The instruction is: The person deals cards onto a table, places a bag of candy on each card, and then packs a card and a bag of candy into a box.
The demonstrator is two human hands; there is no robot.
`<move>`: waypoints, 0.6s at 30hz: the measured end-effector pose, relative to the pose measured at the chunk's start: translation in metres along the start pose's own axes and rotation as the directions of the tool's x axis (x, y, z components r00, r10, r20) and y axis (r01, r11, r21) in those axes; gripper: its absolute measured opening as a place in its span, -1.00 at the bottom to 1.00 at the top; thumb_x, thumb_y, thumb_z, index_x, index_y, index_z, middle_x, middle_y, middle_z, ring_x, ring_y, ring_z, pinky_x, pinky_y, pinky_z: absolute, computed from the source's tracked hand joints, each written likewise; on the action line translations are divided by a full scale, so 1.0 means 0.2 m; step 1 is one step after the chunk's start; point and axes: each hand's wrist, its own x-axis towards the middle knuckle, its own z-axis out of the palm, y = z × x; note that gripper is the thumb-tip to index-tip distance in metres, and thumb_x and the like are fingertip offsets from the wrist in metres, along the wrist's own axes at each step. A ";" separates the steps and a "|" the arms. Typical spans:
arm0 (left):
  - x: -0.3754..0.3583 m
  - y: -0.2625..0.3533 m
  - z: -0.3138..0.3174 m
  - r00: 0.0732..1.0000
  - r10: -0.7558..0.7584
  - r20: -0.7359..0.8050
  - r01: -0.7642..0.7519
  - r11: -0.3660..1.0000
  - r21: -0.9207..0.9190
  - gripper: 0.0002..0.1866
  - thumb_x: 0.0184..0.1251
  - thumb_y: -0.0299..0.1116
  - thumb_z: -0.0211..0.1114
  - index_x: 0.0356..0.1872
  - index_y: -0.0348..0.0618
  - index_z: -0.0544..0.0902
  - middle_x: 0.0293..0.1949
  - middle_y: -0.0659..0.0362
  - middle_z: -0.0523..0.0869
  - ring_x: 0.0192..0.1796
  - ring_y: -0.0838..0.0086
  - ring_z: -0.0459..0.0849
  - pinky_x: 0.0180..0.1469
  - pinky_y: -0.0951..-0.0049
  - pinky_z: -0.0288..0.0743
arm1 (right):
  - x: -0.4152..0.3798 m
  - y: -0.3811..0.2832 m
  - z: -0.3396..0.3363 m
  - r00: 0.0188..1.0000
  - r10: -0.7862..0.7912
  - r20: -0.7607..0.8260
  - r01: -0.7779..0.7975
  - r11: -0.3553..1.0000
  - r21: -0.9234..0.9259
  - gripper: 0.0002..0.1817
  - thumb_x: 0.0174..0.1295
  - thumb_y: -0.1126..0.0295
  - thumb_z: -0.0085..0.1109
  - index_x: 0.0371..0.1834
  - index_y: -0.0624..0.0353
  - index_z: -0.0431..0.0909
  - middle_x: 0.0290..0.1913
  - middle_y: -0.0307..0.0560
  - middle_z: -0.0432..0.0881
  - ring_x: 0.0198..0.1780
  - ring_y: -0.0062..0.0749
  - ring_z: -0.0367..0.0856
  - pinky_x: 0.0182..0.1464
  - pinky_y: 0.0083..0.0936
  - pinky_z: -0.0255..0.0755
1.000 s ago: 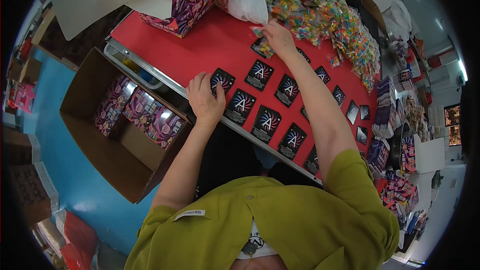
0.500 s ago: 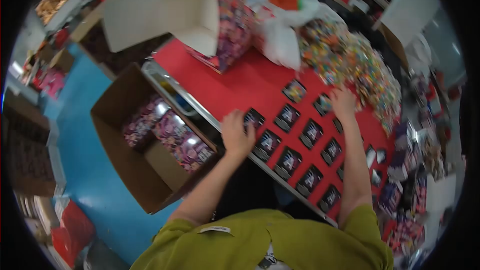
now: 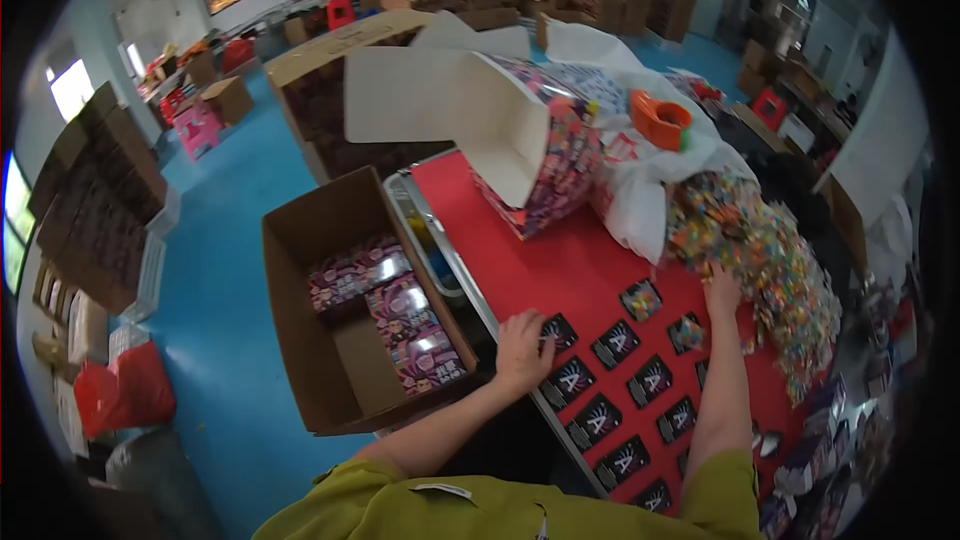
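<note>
My left hand (image 3: 522, 352) lies palm down at the near-left edge of the red tabletop (image 3: 470, 250), its fingers stretched out beside a black square card (image 3: 560, 333). My right hand (image 3: 722, 292) reaches to the near side of a heap of small multicoloured pieces (image 3: 770, 260); its fingertips are partly hidden there. Several black cards with a white letter A, such as this black card (image 3: 616, 343), lie in rows between my forearms. Small colourful pieces rest on one farther card (image 3: 641, 300) and on another card (image 3: 687, 334) near my right wrist.
An open cardboard carton (image 3: 300, 340) holding shiny purple boxes (image 3: 410, 335) stands left of the table. On the table are an open printed box (image 3: 560, 160), a white plastic bag (image 3: 640, 210) and an orange tape-like object (image 3: 660, 120). Stacked cartons (image 3: 110, 210) line the left side.
The view has tilted up, showing more of the room. My right hand has moved farther away, toward the heap. My left hand stays beside the same card.
</note>
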 end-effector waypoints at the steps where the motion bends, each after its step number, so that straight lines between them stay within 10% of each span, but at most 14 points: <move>1: -0.01 0.00 0.00 1.000 0.005 -0.007 -0.005 1.000 0.026 -0.61 0.04 -0.38 0.30 -0.08 -0.31 0.51 -0.03 -0.08 0.53 0.02 0.05 0.48 0.08 0.17 0.33 | 0.00 0.03 0.01 0.994 -0.091 -0.064 0.098 0.987 0.129 -0.57 0.09 0.36 0.23 0.09 -0.12 0.49 0.05 0.03 0.49 -0.04 0.12 0.49 -0.11 -0.07 0.49; 3: -0.01 -0.01 0.01 0.996 -0.052 0.070 0.049 0.998 0.051 -0.61 0.05 -0.38 0.31 -0.08 -0.31 0.49 -0.01 -0.10 0.53 0.04 0.01 0.47 0.13 0.13 0.32 | 0.08 0.17 0.25 0.950 -0.161 -0.266 0.233 0.935 0.267 -0.74 0.05 0.42 0.20 -0.13 0.05 0.61 -0.16 0.03 0.57 -0.14 -0.03 0.54 -0.12 -0.12 0.45; 4: -0.02 -0.04 0.04 1.000 -0.016 0.007 0.016 1.000 0.009 -0.61 0.04 -0.40 0.33 -0.08 -0.32 0.50 -0.01 -0.11 0.53 0.05 0.00 0.47 0.12 0.13 0.32 | -0.01 0.16 0.13 0.877 -0.260 -0.403 0.264 0.963 -0.048 -0.67 0.02 0.48 0.22 -0.08 0.01 0.59 -0.12 0.03 0.54 0.00 -0.03 0.48 0.00 -0.10 0.40; 9: 0.07 0.02 0.01 0.981 -0.190 -0.032 0.150 0.861 -0.487 -0.65 0.15 -0.60 0.17 0.01 -0.34 0.47 0.07 -0.02 0.46 0.03 0.24 0.51 0.07 0.38 0.40 | -0.15 0.24 -0.18 0.984 0.173 -0.033 -0.132 0.853 0.506 -0.57 -0.02 0.58 0.24 -0.01 0.02 0.52 0.15 0.09 0.37 0.15 0.16 0.36 0.12 -0.04 0.38; 13: 0.20 0.33 -0.03 0.931 -0.130 0.342 0.366 0.313 -0.876 -0.52 0.25 -0.58 0.11 0.23 -0.21 0.34 0.17 0.05 0.37 0.08 0.36 0.47 0.08 0.38 0.44 | -0.25 0.33 -0.33 0.869 0.033 -0.494 0.269 0.807 0.526 -0.59 -0.14 0.63 0.21 -0.13 0.12 0.56 -0.10 0.01 0.53 -0.03 -0.03 0.50 -0.03 -0.29 0.42; 17: 0.20 0.66 0.10 0.658 0.084 0.748 0.719 -0.364 -0.592 -0.34 0.29 -0.23 0.21 0.37 -0.09 0.17 0.27 0.08 0.28 0.21 0.24 0.39 0.20 0.09 0.36 | -0.52 0.03 -0.71 0.816 -0.084 -0.572 0.399 0.797 0.453 -0.61 -0.18 0.64 0.18 -0.17 0.16 0.55 -0.15 -0.01 0.53 -0.06 -0.06 0.51 -0.03 -0.32 0.41; 18: 0.18 0.71 0.13 0.635 0.085 0.767 0.737 -0.362 -0.570 -0.34 0.29 -0.23 0.21 0.37 -0.09 0.17 0.27 0.08 0.28 0.21 0.24 0.39 0.20 0.09 0.36 | -0.64 -0.08 -0.77 0.797 -0.119 -0.593 0.446 0.777 0.444 -0.61 -0.18 0.64 0.17 -0.18 0.16 0.55 -0.14 -0.03 0.52 -0.05 -0.08 0.50 -0.02 -0.33 0.40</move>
